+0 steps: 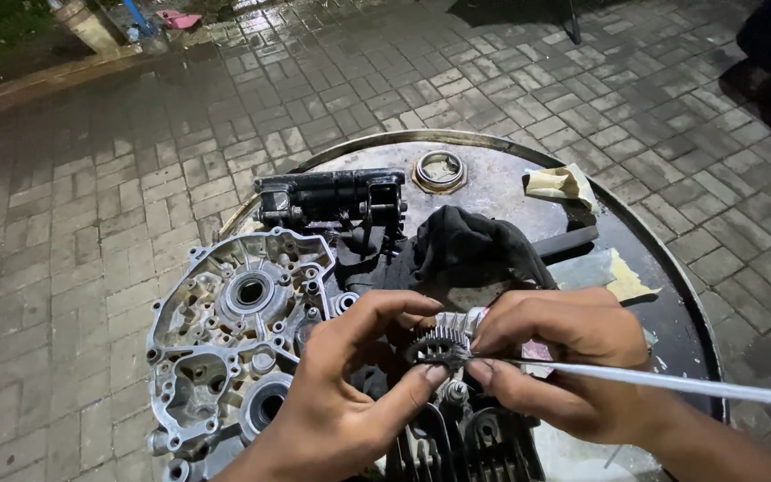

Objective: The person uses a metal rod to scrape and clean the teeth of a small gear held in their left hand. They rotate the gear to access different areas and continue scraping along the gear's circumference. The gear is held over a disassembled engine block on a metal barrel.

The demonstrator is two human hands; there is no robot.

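While left hand pinches a small dark toothed gear, right hand grips a thin white stick against it, above the grey engine case on a round counter.

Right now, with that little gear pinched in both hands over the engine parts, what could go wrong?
The gear is held only by fingertips of the left hand and right hand; it might slip into the open crankcase half. The white rod sticks far out and could snag. The drum top is crowded to its rim.
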